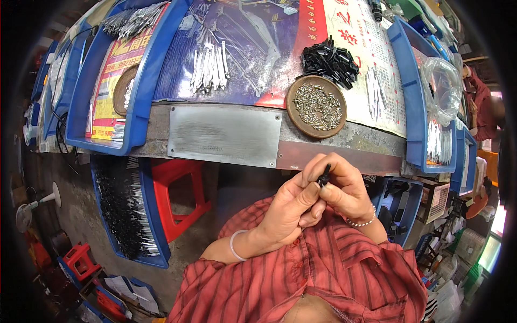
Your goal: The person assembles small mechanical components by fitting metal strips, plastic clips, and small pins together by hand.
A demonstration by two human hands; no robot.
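Note:
Close in front of my chest, my left hand [291,207] and my right hand [344,188] meet with fingers closed around a small black plastic piece [325,176]. Its dark tip pokes out between the fingertips; the rest of it is hidden. Just beyond the hands, on the bench, stands a round brown dish [291,110] of small metal pins. Behind that dish lies a heap of black plastic pieces [329,62]. To the left of the dish, a bare metal plate [223,137] is screwed to the bench edge.
Silvery metal strips [210,67] lie on the printed sheet, with thinner rods [375,92] farther right. Blue bins flank the bench at left [139,102] and right [412,97]. Below stand a red stool [202,188] and a blue bin [156,237] of black-ended rods. Another person [479,102] is at far right.

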